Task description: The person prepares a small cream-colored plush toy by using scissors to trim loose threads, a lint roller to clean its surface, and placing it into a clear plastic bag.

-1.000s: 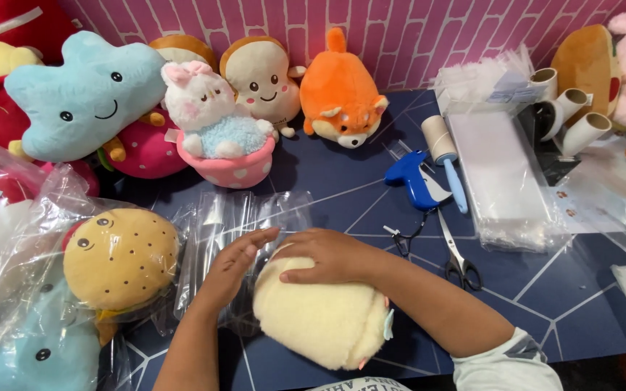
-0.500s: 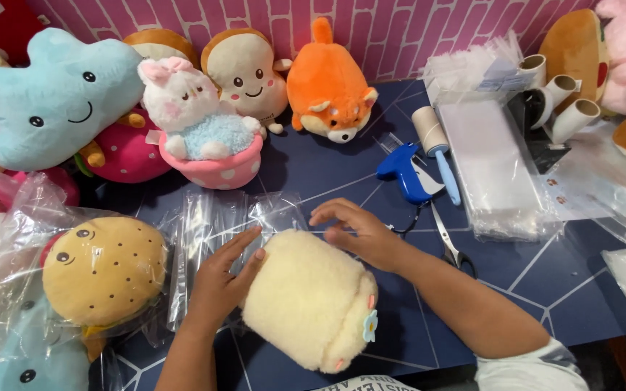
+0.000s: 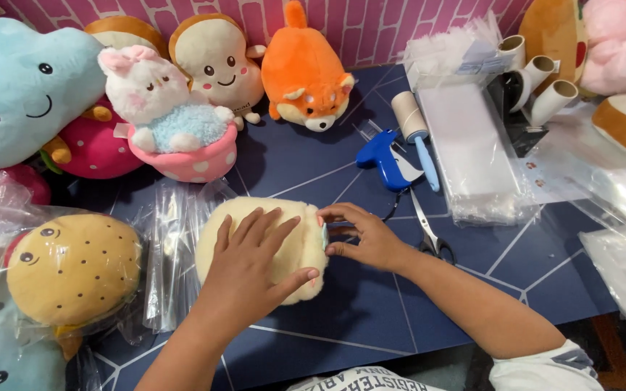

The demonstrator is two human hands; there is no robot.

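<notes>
Cream plush: a pale yellow plush (image 3: 284, 239) lies on its side at the centre of the frame, on the dark blue surface (image 3: 371, 318), its left end at the mouth of a clear plastic bag (image 3: 172, 253).
Left hand: the left hand (image 3: 251, 271) lies flat, fingers spread, pressing down on top of the plush, apparently to keep the soft body from rolling.
Right hand: the right hand (image 3: 364, 235) is at the plush's right end, fingertips pinched lightly at a small tag or seam there; it grips nothing else.
Bagged toy: at lower left, a tan bun-shaped plush (image 3: 74, 268) with dots and a face already sits inside crinkled clear plastic, set aside from the working spot.
Scissors: a pair of scissors (image 3: 429, 232) lies just right of the right hand, within easy reach.
Blue tool: a blue handled tagging gun (image 3: 385, 156) rests above the scissors, beside a lint roller (image 3: 414, 130) with a blue handle.
Bag stack: a flat pile of clear bags (image 3: 472, 152) lies right of centre, with cardboard cores (image 3: 537, 80) standing behind it.
Back row: along the pink brick wall (image 3: 371, 25) stand an orange fox plush (image 3: 306, 69), a toast plush (image 3: 215, 65), a white bunny in a pink cup (image 3: 175, 119) and a light blue cloud plush (image 3: 19, 90), lined up facing forward.
</notes>
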